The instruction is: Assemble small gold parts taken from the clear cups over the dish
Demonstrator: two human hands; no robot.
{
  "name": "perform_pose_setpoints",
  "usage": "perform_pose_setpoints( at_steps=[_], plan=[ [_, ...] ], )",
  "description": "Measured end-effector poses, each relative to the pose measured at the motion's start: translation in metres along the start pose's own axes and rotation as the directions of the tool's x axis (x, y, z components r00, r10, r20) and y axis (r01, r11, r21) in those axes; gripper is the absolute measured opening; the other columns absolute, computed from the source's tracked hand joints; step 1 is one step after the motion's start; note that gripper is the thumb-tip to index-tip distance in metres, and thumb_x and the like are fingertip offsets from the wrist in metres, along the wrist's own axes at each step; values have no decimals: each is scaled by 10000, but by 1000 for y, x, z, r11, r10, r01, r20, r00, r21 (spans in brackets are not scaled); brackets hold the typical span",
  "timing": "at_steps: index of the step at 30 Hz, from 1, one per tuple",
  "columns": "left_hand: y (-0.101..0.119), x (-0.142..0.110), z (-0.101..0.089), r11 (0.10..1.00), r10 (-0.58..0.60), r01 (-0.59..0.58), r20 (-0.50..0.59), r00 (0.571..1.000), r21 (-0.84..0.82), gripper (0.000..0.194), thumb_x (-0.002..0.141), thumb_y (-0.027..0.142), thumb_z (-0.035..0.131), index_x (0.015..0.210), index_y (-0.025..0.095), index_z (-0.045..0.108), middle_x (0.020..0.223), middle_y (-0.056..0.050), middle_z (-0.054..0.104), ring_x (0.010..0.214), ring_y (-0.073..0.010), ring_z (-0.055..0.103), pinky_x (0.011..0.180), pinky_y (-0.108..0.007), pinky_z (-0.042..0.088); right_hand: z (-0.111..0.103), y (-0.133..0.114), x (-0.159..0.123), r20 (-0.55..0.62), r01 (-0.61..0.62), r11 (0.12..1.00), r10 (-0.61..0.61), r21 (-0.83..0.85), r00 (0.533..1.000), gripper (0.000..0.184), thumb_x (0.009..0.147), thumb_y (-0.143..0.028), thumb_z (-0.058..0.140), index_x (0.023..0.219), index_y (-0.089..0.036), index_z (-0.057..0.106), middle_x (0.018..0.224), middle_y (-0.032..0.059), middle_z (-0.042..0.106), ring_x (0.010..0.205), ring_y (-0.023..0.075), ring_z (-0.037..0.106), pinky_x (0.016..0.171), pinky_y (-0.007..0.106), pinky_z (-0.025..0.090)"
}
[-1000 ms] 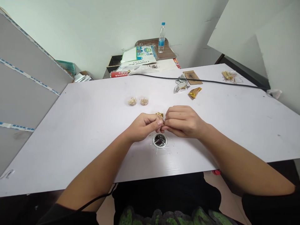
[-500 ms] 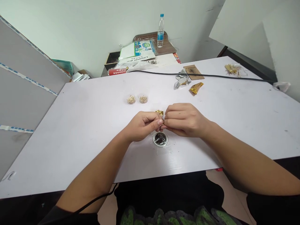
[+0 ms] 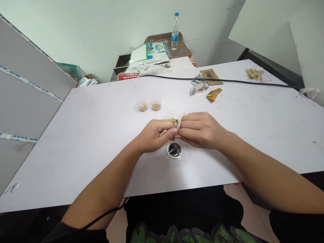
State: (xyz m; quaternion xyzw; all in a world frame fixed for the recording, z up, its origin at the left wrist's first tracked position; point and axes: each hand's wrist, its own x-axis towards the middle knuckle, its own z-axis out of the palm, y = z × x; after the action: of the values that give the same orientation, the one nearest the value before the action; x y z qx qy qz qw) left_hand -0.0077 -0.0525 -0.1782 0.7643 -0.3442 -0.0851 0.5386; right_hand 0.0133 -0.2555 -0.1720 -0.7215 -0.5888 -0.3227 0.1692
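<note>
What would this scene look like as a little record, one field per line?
Left hand: fingers closed, tips meeting the right hand's
Right hand: fingers bent, tips at the left hand's
Held item: too hidden to tell
Just beyond the hands: gold pieces
Nearer the person: round dark disc with pale rim
Farther left: two small round piles side by side
Farther right: gold wrapper, silver wrapper, brown packet
Behind the table: upright bottle
</note>
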Motion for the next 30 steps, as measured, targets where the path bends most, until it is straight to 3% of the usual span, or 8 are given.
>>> perform_pose_setpoints(
  at_steps=[4, 10, 16, 23, 30],
  plan=[
    [-2, 1, 0, 1000, -1, 1, 6, 1000, -5, 336, 956, 317, 498, 669, 143, 507, 683, -22, 532, 640, -108, 483, 609, -245, 401, 3, 0, 0, -52, 12, 998, -9, 58, 999, 338, 989, -242, 494, 658, -181, 468, 586, -9, 495, 566, 121, 422, 532, 270, 373],
    [-5, 2, 3, 978, 38, -35, 11, 999, -207, 354, 978, 315, 486, 679, 132, 530, 715, -37, 564, 691, -107, 534, 672, -245, 438, 4, 0, -2, -62, -37, 989, 46, 141, 997, 306, 985, -244, 506, 688, -171, 521, 605, 3, 514, 572, 116, 445, 545, 250, 391],
    [-5, 1, 4, 968, 47, -49, -12, 999, -245, 396, 972, 374, 509, 659, 132, 524, 708, -35, 549, 688, -106, 525, 678, -248, 443, 8, 2, -4, -119, -36, 966, 68, 256, 991, 222, 952, -243, 566, 746, -165, 582, 633, 17, 554, 597, 125, 493, 552, 256, 414],
    [1, 2, 9, 945, 89, -100, -50, 995, -312, 393, 963, 364, 538, 648, 130, 520, 705, -36, 560, 691, -100, 542, 678, -239, 457, 19, -4, -4, -292, -27, 939, 134, 343, 947, 229, 952, -227, 550, 734, -161, 574, 632, 34, 567, 597, 130, 516, 535, 256, 430],
    [6, -2, 15, 934, 100, -118, -71, 992, -338, 369, 945, 334, 576, 640, 127, 555, 673, -27, 554, 649, -92, 523, 627, -233, 440, 20, -10, -1, -352, -6, 922, 155, 388, 923, 263, 972, -248, 515, 731, -157, 569, 609, 33, 526, 578, 129, 497, 528, 265, 443]
  ],
)
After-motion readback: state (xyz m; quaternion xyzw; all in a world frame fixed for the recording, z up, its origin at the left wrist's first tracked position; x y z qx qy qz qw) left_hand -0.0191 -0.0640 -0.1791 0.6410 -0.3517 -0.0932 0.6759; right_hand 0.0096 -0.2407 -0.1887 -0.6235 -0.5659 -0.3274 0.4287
